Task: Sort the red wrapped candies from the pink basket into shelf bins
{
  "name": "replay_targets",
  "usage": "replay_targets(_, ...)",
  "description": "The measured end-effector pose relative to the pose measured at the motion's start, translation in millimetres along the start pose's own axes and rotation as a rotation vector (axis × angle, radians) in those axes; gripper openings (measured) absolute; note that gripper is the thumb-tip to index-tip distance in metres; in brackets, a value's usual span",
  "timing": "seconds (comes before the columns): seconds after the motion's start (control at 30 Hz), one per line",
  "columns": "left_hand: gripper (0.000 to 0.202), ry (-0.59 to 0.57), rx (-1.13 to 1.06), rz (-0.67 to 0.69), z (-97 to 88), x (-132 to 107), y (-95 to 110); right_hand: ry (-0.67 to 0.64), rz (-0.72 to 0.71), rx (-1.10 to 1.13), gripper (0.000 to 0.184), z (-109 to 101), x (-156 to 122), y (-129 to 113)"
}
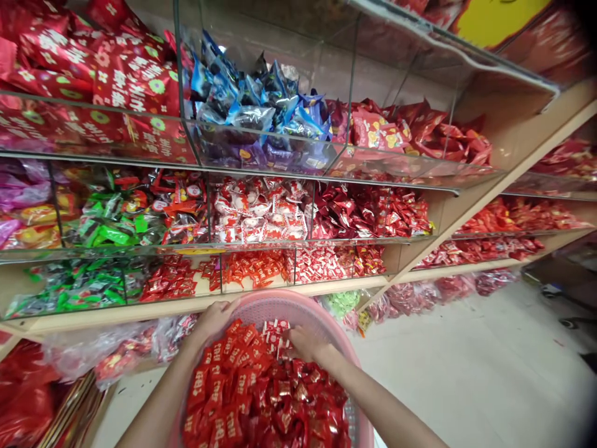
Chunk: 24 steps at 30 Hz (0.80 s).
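A round pink plastic basket (342,339) stands against the lower shelf, filled with wrapped candies. Orange-red packets with gold print (217,386) fill its left side, and shiny dark red wrapped candies (289,404) its right. A few red-and-white packets (275,333) lie toward the far side. My left hand (212,320) grips the basket's far left rim. Inside the basket, my right hand (308,342) has its fingers curled down at the red-and-white packets. Its fingertips are partly hidden, so whatever is between them cannot be made out.
Wooden shelves with clear dividers (208,211) hold candies sorted by kind, including blue bags (261,102) and green packets (116,218). Plastic bags of goods (410,302) lie under the bottom shelf. Pale floor (433,367) extends to the right. Red bags (25,392) are at lower left.
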State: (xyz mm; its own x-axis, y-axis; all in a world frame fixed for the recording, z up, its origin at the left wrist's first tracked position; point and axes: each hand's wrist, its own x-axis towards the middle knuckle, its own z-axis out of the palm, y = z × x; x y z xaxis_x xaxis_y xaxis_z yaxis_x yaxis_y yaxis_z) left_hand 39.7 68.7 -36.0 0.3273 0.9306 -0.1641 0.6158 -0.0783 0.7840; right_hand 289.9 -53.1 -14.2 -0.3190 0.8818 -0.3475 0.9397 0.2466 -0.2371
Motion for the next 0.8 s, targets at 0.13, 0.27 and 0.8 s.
replay_targets(0.13,0.051,0.020,0.093,-0.020,2.2,-2,1,0.239,-0.035,0.108,0.014,-40,-9,33)
replay_targets(0.27,0.049,0.022,0.108,-0.034,4.4,-2,1,0.493,0.153,0.113,0.020,-89,-1,76)
replay_targets(0.8,0.053,0.052,-0.005,-0.086,5.2,-9,15,0.506,0.712,0.114,0.036,-126,59,131)
